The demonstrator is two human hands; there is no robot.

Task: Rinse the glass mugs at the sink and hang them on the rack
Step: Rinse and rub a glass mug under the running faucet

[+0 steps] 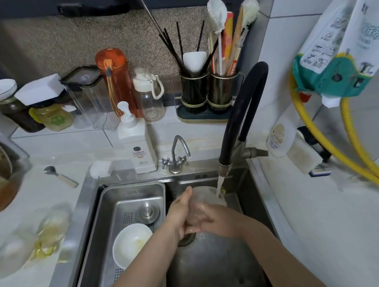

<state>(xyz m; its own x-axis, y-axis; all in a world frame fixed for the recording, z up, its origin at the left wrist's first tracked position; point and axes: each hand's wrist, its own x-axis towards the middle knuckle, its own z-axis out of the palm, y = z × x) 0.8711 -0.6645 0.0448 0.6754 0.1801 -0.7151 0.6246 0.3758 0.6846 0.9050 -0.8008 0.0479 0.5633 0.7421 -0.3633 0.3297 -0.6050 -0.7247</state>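
A clear glass mug is held over the steel sink, tilted with its mouth toward the running water. Water streams from the black hose tap onto the mug's rim. My left hand grips the mug's left side, fingers pointing up along the glass. My right hand wraps around the mug's lower part from the right. The mug's base is hidden behind my fingers. No hanging rack is in view.
A steel drain tray fills the sink's left half, holding a white bowl. A soap pump bottle and a small chrome tap stand behind the sink. Blurred glassware sits on the left counter. Utensil holders stand at the back.
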